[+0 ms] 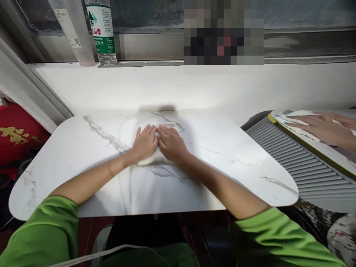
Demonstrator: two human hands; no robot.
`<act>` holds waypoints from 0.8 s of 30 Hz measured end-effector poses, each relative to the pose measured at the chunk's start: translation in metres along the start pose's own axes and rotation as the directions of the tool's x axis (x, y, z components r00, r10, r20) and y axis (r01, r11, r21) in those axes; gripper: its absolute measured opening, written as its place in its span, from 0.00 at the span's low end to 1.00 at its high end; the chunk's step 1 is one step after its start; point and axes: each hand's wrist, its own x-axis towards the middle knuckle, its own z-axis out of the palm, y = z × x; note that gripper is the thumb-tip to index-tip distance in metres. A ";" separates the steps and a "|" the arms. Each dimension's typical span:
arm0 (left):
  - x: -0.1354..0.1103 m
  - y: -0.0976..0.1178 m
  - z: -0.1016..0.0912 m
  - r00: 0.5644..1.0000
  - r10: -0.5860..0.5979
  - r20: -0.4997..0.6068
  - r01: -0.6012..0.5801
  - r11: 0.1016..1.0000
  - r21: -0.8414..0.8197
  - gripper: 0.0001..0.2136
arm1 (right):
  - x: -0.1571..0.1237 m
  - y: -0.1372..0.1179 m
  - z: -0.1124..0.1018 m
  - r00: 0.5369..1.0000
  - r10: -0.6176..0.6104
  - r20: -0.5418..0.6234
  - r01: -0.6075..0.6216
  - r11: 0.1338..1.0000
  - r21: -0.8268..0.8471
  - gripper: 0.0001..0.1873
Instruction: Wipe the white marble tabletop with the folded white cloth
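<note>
A folded white cloth [155, 157] lies on the white, grey-veined tabletop [228, 152], mostly covered by my hands. My left hand [146, 142] rests palm down on the cloth's left part, its fingers stretched out toward the wall. Right beside it, my right hand [171, 142] lies flat on the right part of the cloth. Both thumbs come close together in the middle. Neither hand's fingers curl round the cloth; they press on it from above.
A water bottle [102, 37] and a frosted plastic container [76, 37] stand on the ledge. At right, another person's hands [325, 128] lie on a white cloth over a second tabletop, beside a grey ribbed panel [300, 163]. A red bag [19, 133] is at left.
</note>
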 end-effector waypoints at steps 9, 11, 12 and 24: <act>0.103 -0.047 0.000 1.000 -0.026 -0.014 0.025 0.999 -0.022 0.22 | 0.098 0.034 0.023 0.994 0.108 -0.009 -0.108 0.994 -0.022 0.24; 0.108 -0.050 0.000 1.000 -0.025 -0.011 0.025 1.000 -0.014 0.22 | 0.103 0.037 0.026 0.994 0.111 -0.020 -0.111 0.994 -0.025 0.23; 0.109 -0.050 0.001 1.000 -0.021 -0.011 0.020 1.000 -0.005 0.22 | 0.103 0.038 0.028 0.994 0.104 -0.031 -0.105 0.994 -0.022 0.24; -0.007 -0.027 -0.011 0.996 0.079 0.033 -0.081 0.995 0.050 0.23 | 0.002 -0.030 0.013 0.996 0.074 -0.050 -0.078 0.994 -0.079 0.27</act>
